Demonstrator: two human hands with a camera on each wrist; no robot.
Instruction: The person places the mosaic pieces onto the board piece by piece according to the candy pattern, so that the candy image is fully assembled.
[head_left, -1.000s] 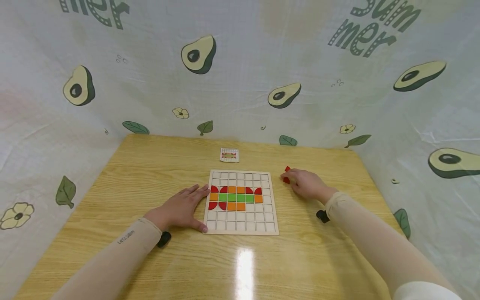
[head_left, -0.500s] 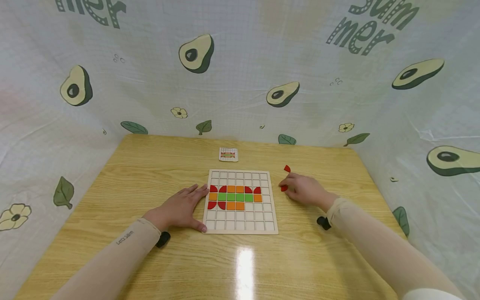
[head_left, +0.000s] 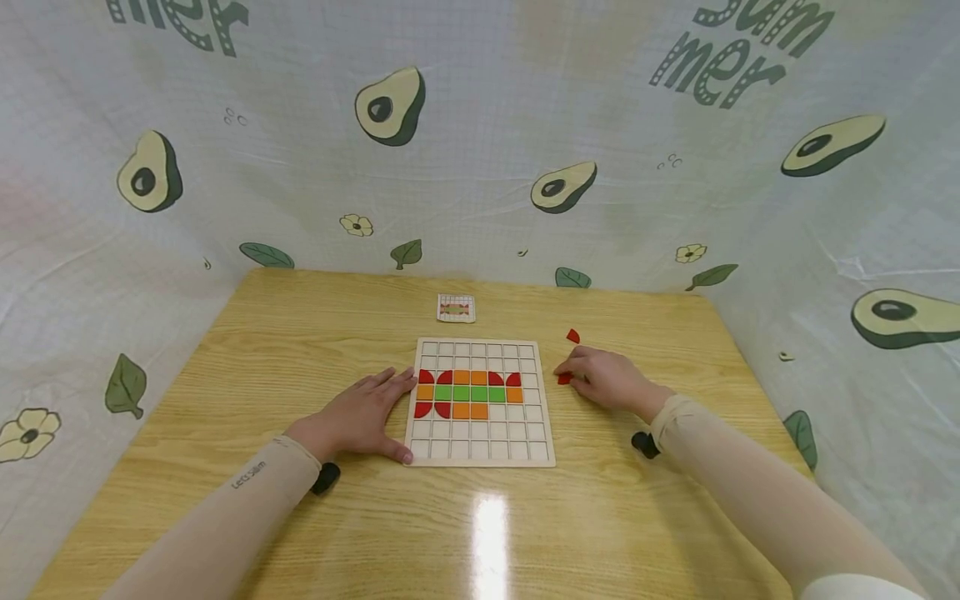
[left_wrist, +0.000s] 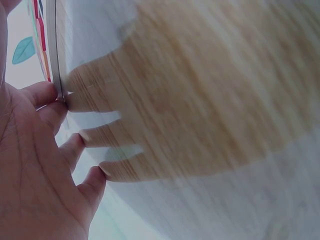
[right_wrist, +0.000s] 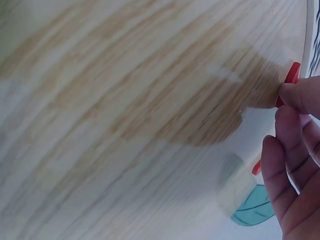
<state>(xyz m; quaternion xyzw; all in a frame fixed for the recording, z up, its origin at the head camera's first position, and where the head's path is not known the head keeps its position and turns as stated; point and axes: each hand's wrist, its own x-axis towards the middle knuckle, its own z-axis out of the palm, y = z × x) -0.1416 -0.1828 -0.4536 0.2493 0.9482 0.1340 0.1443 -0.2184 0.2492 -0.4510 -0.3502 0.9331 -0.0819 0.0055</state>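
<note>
On the table lies a wooden grid board (head_left: 459,450) with rows of red quarter-circle, orange square and green square tiles (head_left: 471,393) set in its cells. My left hand (head_left: 356,417) rests at its left edge, fingers spread, index fingertip and thumb touching the rim. To the right of the board, my right hand (head_left: 609,380) pinches a red quarter-circle tile (right_wrist: 294,72) between thumb and fingers, low over the tabletop. A second red quarter-circle tile (head_left: 573,336) lies just beyond that hand. In the right wrist view part of this tile is hidden behind the fingers.
A small pattern card (head_left: 456,308) with a printed grid lies behind the board. The wooden table (head_left: 345,533) is enclosed at the back and sides by a hanging avocado-print cloth (head_left: 480,225).
My right hand has drawn one red tile slightly nearer and left, away from the other red tile, which stays behind. The left hand keeps its place at the board.
</note>
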